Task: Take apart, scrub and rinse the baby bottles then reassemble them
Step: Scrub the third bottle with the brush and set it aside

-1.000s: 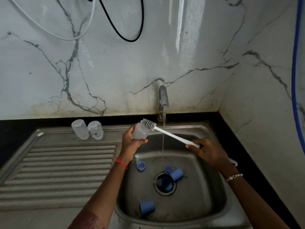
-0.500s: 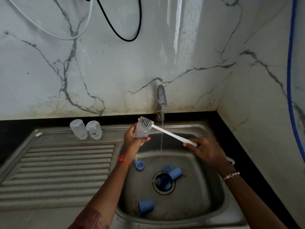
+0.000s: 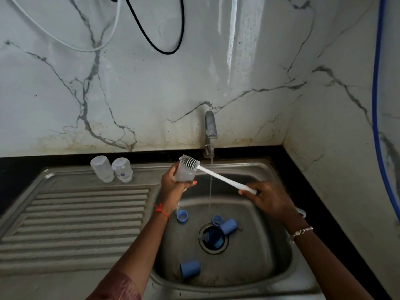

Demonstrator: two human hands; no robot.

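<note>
Your left hand [image 3: 173,187] grips a clear baby bottle [image 3: 184,174] over the back left corner of the sink basin [image 3: 283,263]. The fingers are curled round the bottle's body and the thumb is laid across its lower front. The bottle carries no cap or ring.

Your right hand [image 3: 269,199] is closed round the handle of a white bottle brush [image 3: 225,180]. The shaft runs up and to the left from that grip. The grey bristled head [image 3: 190,161] sits at the bottle's upper end. The bristles show clear of your fingers, and I cannot tell whether any part of the head is inside the mouth.

The tap [image 3: 210,126] is running. A thin stream of water [image 3: 210,191] falls between your two hands, behind the brush shaft, and touches neither the bottle nor the bristles.

On the basin floor:
- A blue ring [image 3: 181,215] lies below your left wrist.
- A second blue ring [image 3: 217,220] and a blue cap [image 3: 229,226] lie touching at the drain's edge.
- Another blue cap [image 3: 190,269] lies near the front wall.
- A blue piece sits in the drain opening [image 3: 213,237].

Two more clear bottles [image 3: 101,169] [image 3: 122,169] stand side by side on the ledge behind the ribbed drainboard [image 3: 75,224], well apart from the one in your hand.

A red thread [image 3: 161,211] circles your left wrist and a bracelet [image 3: 302,232] circles your right. Black [image 3: 164,43] and white [image 3: 65,37] cables hang on the marble wall, and a blue hose [image 3: 377,105] runs down its right side.
</note>
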